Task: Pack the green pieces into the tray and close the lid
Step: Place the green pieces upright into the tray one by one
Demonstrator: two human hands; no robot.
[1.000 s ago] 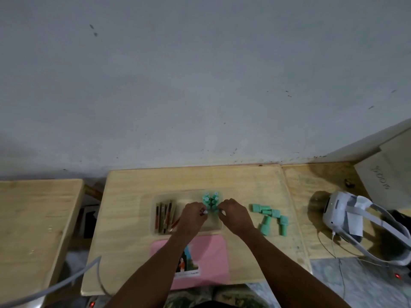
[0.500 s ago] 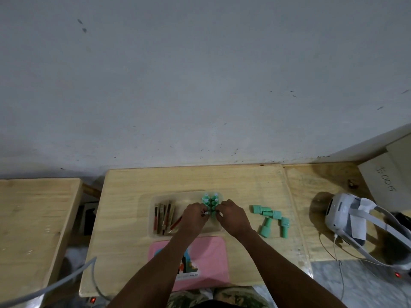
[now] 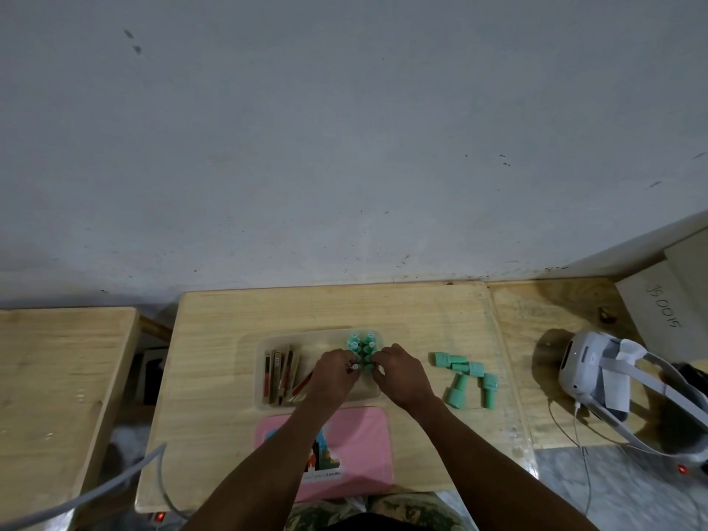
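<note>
Hands, left hand [image 3: 332, 371] and right hand [image 3: 398, 371], pinch together on upright green plastic pieces [image 3: 362, 348] in the clear plastic tray [image 3: 264, 377]; a nudge could topple the rows.

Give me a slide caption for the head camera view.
Both hands, left and right, seat green plastic pieces in the clear tray; more wait outside.

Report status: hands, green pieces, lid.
Left hand and right hand pinching green pieces in the clear tray. Loose green pieces wait right of it. Pink lid off, nearside.
</note>
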